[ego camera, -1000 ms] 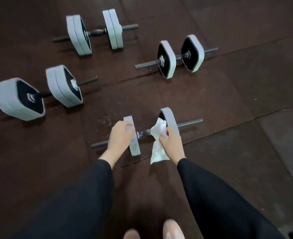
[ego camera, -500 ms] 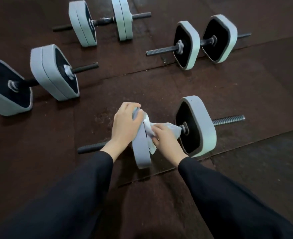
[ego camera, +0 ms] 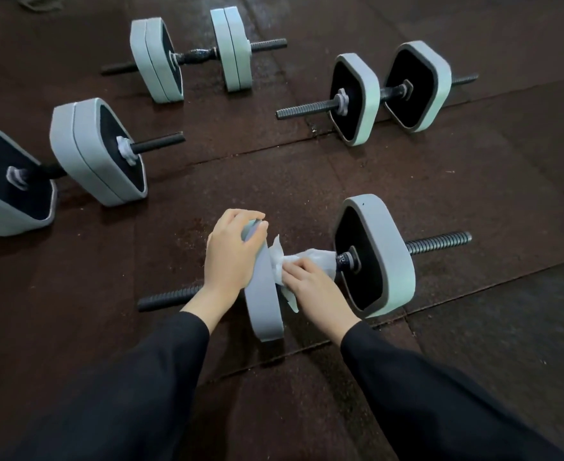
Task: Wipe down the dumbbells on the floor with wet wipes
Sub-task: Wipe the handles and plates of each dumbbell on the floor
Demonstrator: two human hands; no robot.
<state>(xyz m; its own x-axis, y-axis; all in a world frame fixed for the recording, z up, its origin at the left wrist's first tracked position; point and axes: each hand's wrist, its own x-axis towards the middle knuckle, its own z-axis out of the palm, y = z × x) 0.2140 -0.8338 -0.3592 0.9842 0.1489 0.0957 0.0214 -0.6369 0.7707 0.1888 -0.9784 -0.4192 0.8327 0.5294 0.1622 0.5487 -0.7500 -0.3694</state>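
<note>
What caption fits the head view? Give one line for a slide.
Left hand steadies the nearest dumbbell's plate while right hand rubs a wet wipe along its handle.

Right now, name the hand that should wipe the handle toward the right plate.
Right hand: it holds the wet wipe wrapped on the handle, beside the right plate. Left hand steadies the left plate.

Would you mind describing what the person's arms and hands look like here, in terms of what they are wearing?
Both arms are covered by long, plain black sleeves, the left sleeve and the right sleeve, ending at the wrists. The fabric looks loose and shows no logo or pattern. The left hand and right hand are bare: no gloves, rings or watch can be seen.
</note>
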